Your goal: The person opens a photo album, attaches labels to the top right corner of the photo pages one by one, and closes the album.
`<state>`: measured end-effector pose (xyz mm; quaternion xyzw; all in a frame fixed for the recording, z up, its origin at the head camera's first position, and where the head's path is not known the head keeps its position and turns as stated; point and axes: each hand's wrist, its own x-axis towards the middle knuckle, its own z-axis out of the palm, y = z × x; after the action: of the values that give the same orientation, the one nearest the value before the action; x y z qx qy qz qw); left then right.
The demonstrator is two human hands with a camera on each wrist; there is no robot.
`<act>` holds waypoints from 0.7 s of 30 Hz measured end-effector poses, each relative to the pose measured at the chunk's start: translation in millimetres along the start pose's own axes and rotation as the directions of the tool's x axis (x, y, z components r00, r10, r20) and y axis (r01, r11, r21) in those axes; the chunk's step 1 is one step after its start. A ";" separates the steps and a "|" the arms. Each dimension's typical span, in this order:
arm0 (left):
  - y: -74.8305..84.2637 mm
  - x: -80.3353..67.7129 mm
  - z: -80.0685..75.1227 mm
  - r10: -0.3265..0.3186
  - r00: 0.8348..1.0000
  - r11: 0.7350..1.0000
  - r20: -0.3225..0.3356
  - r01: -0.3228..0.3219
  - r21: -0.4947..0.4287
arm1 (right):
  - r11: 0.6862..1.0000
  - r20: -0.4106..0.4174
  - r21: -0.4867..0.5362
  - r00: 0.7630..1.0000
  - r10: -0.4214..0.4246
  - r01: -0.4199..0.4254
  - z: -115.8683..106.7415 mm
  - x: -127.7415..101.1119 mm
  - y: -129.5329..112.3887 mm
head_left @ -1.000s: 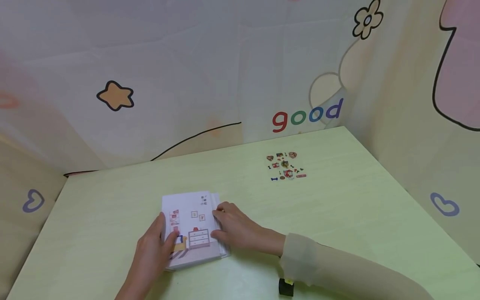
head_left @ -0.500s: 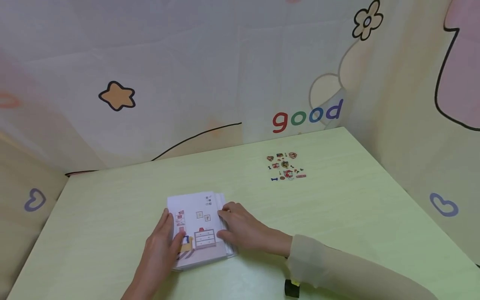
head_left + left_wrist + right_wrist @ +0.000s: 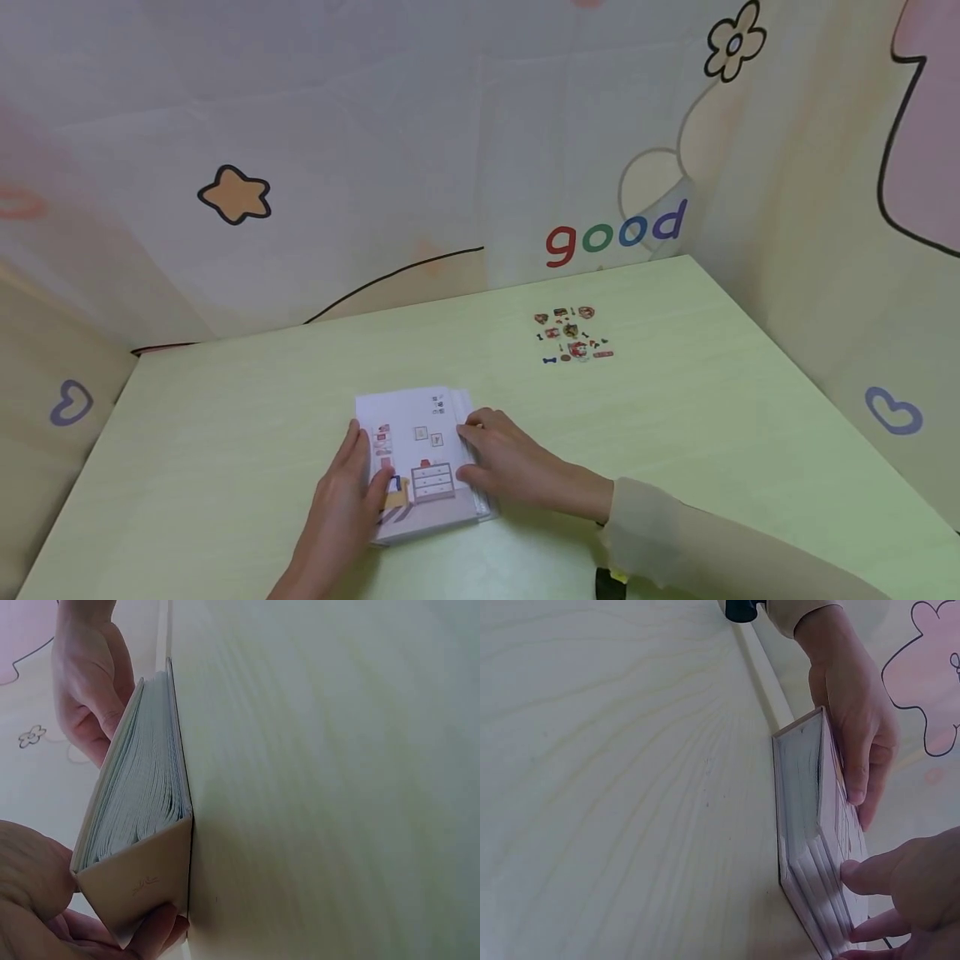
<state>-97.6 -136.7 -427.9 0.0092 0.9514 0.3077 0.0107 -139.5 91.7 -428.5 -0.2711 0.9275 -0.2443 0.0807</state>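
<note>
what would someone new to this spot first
Probably the thick, white-covered book near the front of the pale green table, with the left hand gripping its left side and the right hand at its right edge. Next, the colourful word "good" on the backdrop behind, right of centre. Just below that word, small printed stickers lie on the table.

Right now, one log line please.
left hand: grips book at spine | right hand: touches opposite edge | book: on table | stickers: farther back
</note>
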 end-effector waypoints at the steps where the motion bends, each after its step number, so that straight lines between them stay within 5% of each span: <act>1: 1.6 -0.3 1.0 0.002 1.000 1.000 0.002 -0.002 -0.002 | 1.000 -0.001 0.004 1.000 -0.001 0.001 -1.0 -1.6 1.2; 21: 37.2 -8.0 24.1 0.095 0.995 0.995 0.036 -0.094 -0.021 | 0.999 -0.021 0.042 1.000 0.021 -0.020 -20.7 -39.7 31.9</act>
<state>-88.6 -92.6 -425.5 0.0599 0.9465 0.3168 0.0138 -126.9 145.1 -425.7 -0.2573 0.9258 -0.2656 0.0788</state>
